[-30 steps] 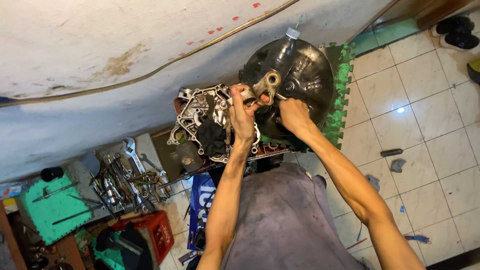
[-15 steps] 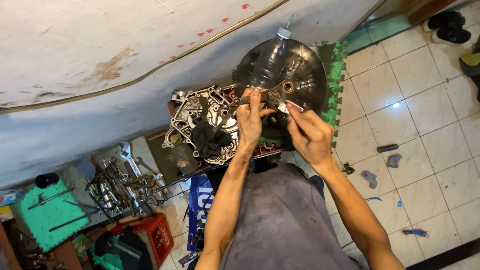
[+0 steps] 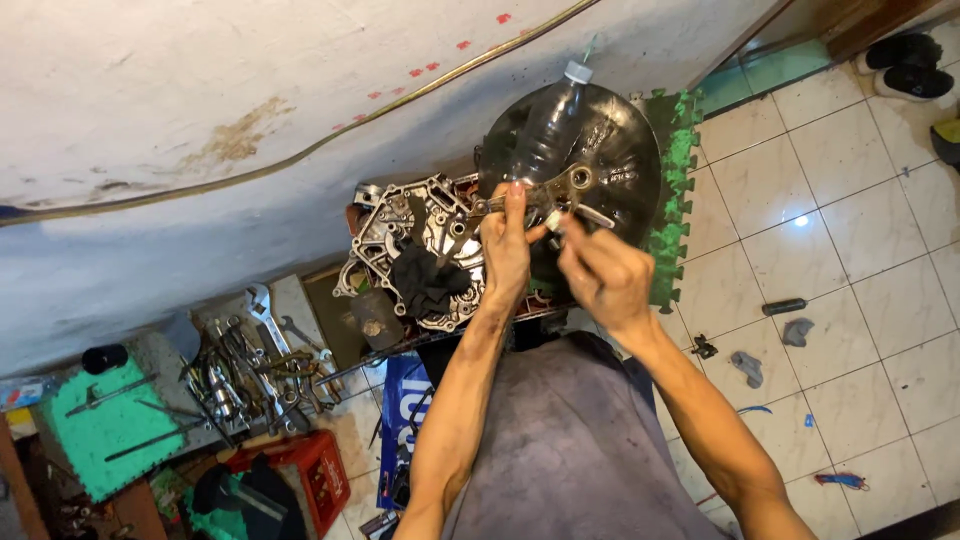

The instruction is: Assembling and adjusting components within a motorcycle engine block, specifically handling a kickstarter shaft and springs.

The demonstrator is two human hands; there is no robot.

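Since the earlier frames your right hand (image 3: 600,272) has pulled back from the metal part toward your body, and your view has drifted so the black round pan (image 3: 640,150) sits higher and more central.

That pan, the largest thing here, lies on the tiled floor (image 3: 840,250) with a green foam mat (image 3: 672,200) under its far edge, likely to catch drips and keep the work off the tile. Just beside it, toward the wall, the grey cast engine cover (image 3: 400,235) lies flat with a black rag (image 3: 425,280) heaped on it, probably parked there within reach. Farther along the wall, a litter of wrenches (image 3: 250,370) lies near a red crate (image 3: 320,470).

A clear plastic bottle (image 3: 548,125) lies in the pan, cap pointing away from you toward the wall.

Your left hand (image 3: 508,250) is closed, thumb and fingers pinching the flat metal bracket (image 3: 545,192), holding it above the pan so both hands can get at it. Its long axis runs roughly crosswise to you, from your fingers out to a round eye on the end over the pan's centre.

Your right hand is curled loosely, fingertips nipping a small pale piece (image 3: 553,220) just under the bracket; what it is, I cannot tell.
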